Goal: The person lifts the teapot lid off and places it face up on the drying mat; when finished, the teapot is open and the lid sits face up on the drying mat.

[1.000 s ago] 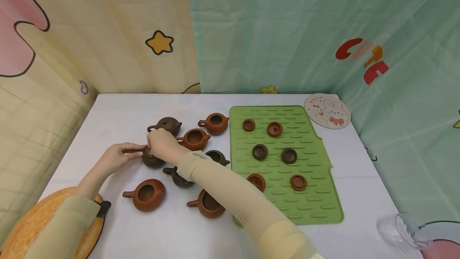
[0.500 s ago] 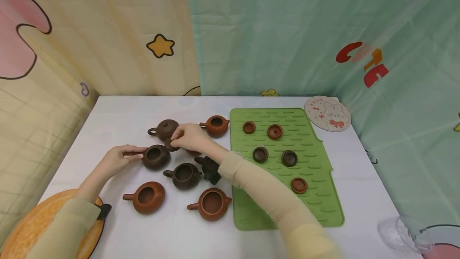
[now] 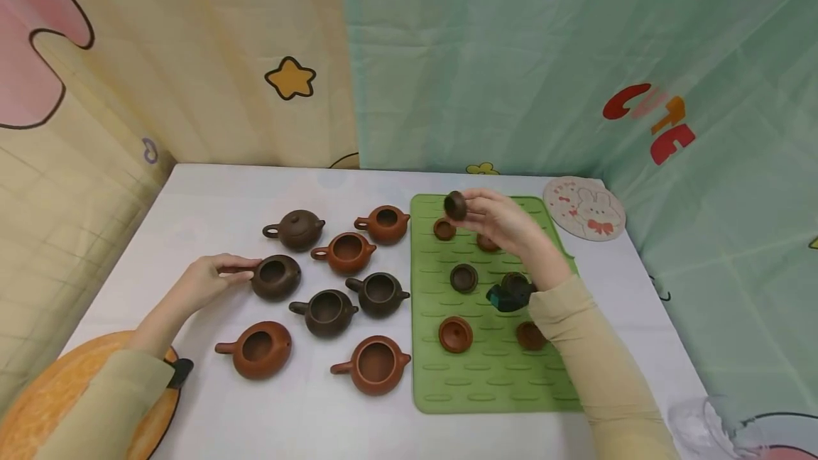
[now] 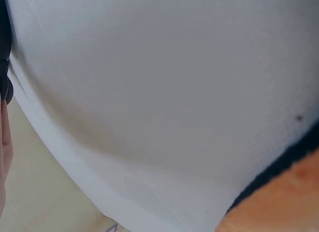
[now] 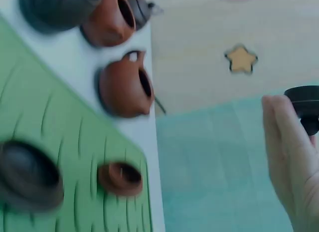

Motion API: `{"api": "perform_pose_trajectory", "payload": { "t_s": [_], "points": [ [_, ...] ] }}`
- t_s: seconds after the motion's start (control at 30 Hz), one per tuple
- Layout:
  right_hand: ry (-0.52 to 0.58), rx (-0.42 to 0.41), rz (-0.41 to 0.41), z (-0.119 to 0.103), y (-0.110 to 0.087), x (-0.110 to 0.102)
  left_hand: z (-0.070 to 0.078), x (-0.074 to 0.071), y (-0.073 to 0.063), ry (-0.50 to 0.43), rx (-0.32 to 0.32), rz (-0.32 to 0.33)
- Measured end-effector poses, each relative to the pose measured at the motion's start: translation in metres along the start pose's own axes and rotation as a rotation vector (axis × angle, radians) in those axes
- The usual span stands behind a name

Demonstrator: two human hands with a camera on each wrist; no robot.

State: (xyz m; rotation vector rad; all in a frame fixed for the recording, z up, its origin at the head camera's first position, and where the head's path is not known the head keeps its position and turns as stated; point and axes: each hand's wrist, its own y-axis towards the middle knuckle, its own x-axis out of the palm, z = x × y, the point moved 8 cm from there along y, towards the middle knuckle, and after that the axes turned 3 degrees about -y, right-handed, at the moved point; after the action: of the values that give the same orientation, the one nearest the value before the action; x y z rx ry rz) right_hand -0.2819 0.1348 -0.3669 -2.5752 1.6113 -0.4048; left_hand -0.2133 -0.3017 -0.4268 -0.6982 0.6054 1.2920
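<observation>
My right hand hovers over the far part of the green mat and pinches a small dark brown lid in its fingertips. The right wrist view shows the same lid at the tips of that hand. My left hand holds the handle of an open dark brown teapot on the white table. Several other open teapots stand around it, and one dark teapot wears its lid. Several loose lids lie on the mat, one of them dark.
A round bunny coaster lies at the far right. An orange plate sits under my left forearm, also in the left wrist view. Clear glassware stands at the near right corner. Curtains close off the back and sides.
My right hand lifted the dark lid off the teapot by my left hand and carried it right, over the green mat. The left hand stayed on that teapot.
</observation>
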Motion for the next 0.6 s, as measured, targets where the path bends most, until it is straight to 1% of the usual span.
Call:
{"api": "perform_pose_trajectory", "payload": {
  "t_s": [0.07,0.17,0.3,0.37,0.4,0.43,0.6],
  "points": [
    [0.054,-0.021,0.003,-0.001,-0.009,-0.022,0.0,0.0,0.0,0.0,-0.003,0.003],
    [0.161,-0.022,0.017,0.005,-0.019,-0.053,0.0,-0.001,-0.001,0.0,-0.007,0.004],
    [0.315,0.016,0.07,0.018,-0.031,-0.087,0.001,0.0,-0.001,-0.005,-0.005,0.001],
    [0.329,0.033,0.105,0.024,-0.037,-0.101,0.002,0.001,-0.001,-0.007,-0.005,0.002],
    [0.33,0.047,0.127,0.028,-0.04,-0.107,0.002,0.001,-0.001,-0.008,-0.006,0.001],
    [0.306,0.059,0.145,0.032,-0.043,-0.113,0.002,0.001,-0.001,-0.008,-0.008,0.0],
    [0.116,0.129,0.253,0.053,-0.053,-0.141,0.001,0.0,-0.002,-0.008,-0.018,0.007]
  ]
}}
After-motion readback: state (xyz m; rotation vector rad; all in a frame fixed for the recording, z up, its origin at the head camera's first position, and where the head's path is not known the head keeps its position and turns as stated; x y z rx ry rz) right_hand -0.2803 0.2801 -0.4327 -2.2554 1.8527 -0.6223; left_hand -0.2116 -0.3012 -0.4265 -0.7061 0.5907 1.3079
